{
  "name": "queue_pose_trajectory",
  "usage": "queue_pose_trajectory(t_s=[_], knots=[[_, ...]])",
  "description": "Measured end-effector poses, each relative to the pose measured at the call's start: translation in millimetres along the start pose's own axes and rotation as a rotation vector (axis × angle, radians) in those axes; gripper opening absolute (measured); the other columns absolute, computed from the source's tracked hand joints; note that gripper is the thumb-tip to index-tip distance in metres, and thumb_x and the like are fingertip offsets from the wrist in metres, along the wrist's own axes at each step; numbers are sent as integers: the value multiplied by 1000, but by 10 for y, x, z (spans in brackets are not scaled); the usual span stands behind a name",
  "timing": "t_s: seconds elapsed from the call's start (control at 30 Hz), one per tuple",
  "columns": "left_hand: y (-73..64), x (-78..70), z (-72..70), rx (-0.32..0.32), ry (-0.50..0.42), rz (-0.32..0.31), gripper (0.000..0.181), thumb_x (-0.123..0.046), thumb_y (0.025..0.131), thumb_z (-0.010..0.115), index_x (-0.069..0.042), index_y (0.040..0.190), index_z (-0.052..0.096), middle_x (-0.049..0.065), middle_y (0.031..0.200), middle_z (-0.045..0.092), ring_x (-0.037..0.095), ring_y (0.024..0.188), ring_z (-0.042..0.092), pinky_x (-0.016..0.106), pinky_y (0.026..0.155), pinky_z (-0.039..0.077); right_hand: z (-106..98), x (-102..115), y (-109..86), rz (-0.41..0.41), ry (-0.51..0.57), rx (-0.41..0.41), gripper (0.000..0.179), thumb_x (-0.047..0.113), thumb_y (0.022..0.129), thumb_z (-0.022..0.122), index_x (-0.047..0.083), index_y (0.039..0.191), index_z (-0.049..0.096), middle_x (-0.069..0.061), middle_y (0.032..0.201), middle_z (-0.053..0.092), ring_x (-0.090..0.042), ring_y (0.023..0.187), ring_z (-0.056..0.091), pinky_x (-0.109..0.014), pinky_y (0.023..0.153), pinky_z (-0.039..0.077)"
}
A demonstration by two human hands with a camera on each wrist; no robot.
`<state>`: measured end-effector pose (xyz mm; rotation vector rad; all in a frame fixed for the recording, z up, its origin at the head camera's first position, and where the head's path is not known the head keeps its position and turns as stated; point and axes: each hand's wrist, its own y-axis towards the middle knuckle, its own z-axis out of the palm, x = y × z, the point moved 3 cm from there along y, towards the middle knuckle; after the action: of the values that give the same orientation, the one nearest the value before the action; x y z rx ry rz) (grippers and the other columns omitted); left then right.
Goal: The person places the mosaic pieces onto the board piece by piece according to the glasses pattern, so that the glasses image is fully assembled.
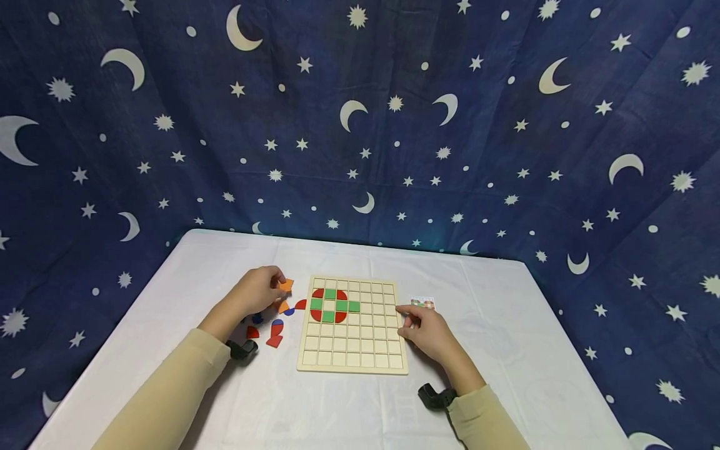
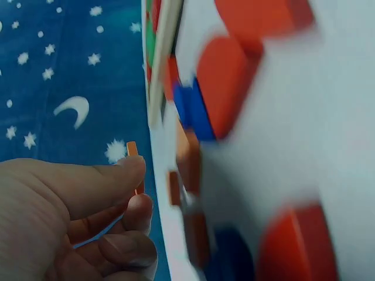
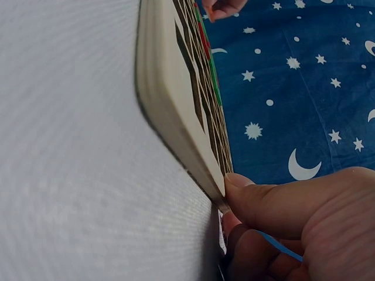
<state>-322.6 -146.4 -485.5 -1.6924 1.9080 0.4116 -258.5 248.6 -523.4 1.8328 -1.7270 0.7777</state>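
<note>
My left hand pinches a thin orange piece between thumb and fingertips, above the loose pieces left of the board. A square wooden grid board lies flat on the table. In its upper left part, red quarter-round pieces and green square pieces fill cells, forming a rounded shape with one green square sticking out to the right. My right hand holds the board's right edge, thumb and fingertips at the rim; in the right wrist view the thumb presses on that edge and the other fingers curl below.
Loose red, blue and orange pieces lie left of the board, one red piece right beside its edge. A small patterned card lies beyond my right hand. A dark blue star-and-moon cloth hangs behind the white table.
</note>
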Motion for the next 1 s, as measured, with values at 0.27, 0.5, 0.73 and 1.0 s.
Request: queue_pose_trajectory(t_s=[0.27,0.5,0.73,1.0], knots=[[-74,-372,263,9,-5,120,19,-17,97,79,-9,112,70,5,88,62,19,75,57,31,65,47,3,2,1,7,7,2,48,6,88,84,14,135,74,2,84,63,-15,73,52,-26,62,41],[-78,-761,529,37,24,224,15,-20,96,80,-14,106,71,1,82,61,17,74,55,32,69,44,-2,8,-9,16,20,4,49,5,89,83,14,136,73,1,85,64,-16,70,52,-25,58,42],[-25,-1113,791,47,88,294,14,-19,96,80,-14,105,72,-4,82,62,15,76,57,34,74,49,-9,16,-1,18,13,0,50,5,88,84,14,136,73,1,85,64,-16,71,52,-26,59,41],[62,-1384,1021,55,135,283,14,-22,96,81,-14,105,73,-2,87,66,15,77,60,34,74,52,-10,-3,11,22,15,5,49,6,88,84,15,135,74,1,85,63,-15,71,52,-25,59,41]])
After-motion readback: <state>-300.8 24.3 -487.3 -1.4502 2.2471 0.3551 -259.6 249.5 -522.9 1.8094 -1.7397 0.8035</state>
